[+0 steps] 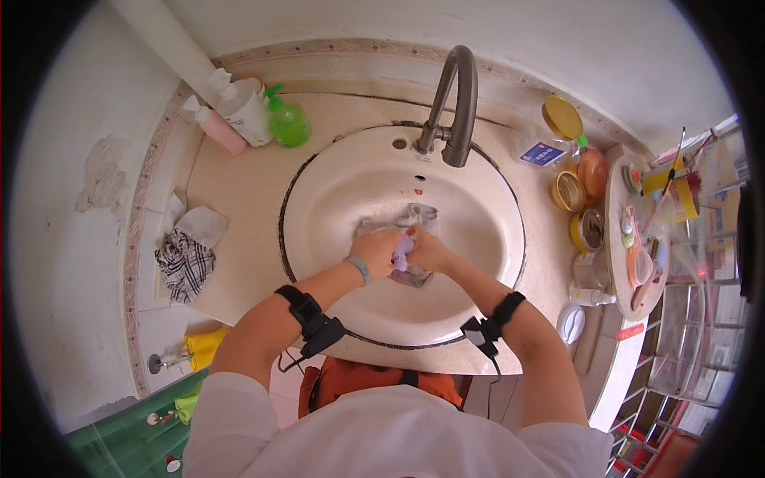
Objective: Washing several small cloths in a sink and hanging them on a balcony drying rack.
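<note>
Both hands meet over the oval washbasin (334, 287). My left hand (376, 254) and my right hand (425, 248) grip a small lilac cloth (402, 254), bunched between them. Beneath and behind the hands, a wet grey cloth (418, 214) lies crumpled in the bowl; part of it shows below the hands too. The curved metal faucet (463, 101) stands at the basin's back, its spout above and to the right of the hands. Some fingertips are hidden by the cloth and the hands.
On the left counter are a green pump bottle (290, 124), a pink bottle (221, 131) and a checked cloth (186, 263). Jars, a gold bowl (567, 191), a white bottle (591, 297) and a white oval dish (571, 324) line the right side. A yellow cloth (205, 348) hangs lower left.
</note>
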`<state>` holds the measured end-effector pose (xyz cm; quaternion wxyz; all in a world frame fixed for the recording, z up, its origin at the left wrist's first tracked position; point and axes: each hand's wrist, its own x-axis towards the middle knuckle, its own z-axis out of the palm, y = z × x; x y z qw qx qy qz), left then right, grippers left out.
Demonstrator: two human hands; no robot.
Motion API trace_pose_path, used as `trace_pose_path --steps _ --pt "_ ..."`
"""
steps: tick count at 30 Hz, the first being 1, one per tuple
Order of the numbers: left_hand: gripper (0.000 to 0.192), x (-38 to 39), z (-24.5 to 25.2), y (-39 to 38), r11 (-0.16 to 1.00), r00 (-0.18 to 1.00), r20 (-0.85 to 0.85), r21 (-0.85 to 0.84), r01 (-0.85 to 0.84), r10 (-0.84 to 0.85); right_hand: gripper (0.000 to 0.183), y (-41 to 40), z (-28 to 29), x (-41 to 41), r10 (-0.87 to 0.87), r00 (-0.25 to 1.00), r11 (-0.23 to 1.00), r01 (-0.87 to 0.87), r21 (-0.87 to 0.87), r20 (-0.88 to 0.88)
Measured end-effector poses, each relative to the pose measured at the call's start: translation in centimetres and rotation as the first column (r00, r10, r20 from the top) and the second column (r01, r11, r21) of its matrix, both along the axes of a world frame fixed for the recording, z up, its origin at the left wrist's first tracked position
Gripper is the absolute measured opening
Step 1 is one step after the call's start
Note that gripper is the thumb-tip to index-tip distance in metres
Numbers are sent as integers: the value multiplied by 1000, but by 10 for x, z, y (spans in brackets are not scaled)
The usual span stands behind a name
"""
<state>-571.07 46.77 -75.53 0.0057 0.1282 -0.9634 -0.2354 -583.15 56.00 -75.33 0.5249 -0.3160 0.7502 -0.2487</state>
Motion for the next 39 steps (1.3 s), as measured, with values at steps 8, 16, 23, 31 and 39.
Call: trace_pose_path --steps 8,16,23,31,39 --pt "31 14 17 -12 -286 875 446 828 -483 -186 51 9 37 -20 -66 292 294 -908 -298 -954" --pt "32 -2 41 -29 107 809 491 868 -484 -323 29 -30 39 -22 8 439 109 -894 -435 -899" --pt "26 -17 25 -25 946 921 390 291 -143 19 17 -38 21 -12 381 339 571 -818 -70 -860" --pt "27 -21 15 -15 1000 938 346 28 6 -15 22 -17 -10 8 399 661 849 -528 -16 -635" --pt "45 -17 -12 -28 885 948 289 395 -245 133 40 -11 -5 -19 420 788 904 -407 132 -451"
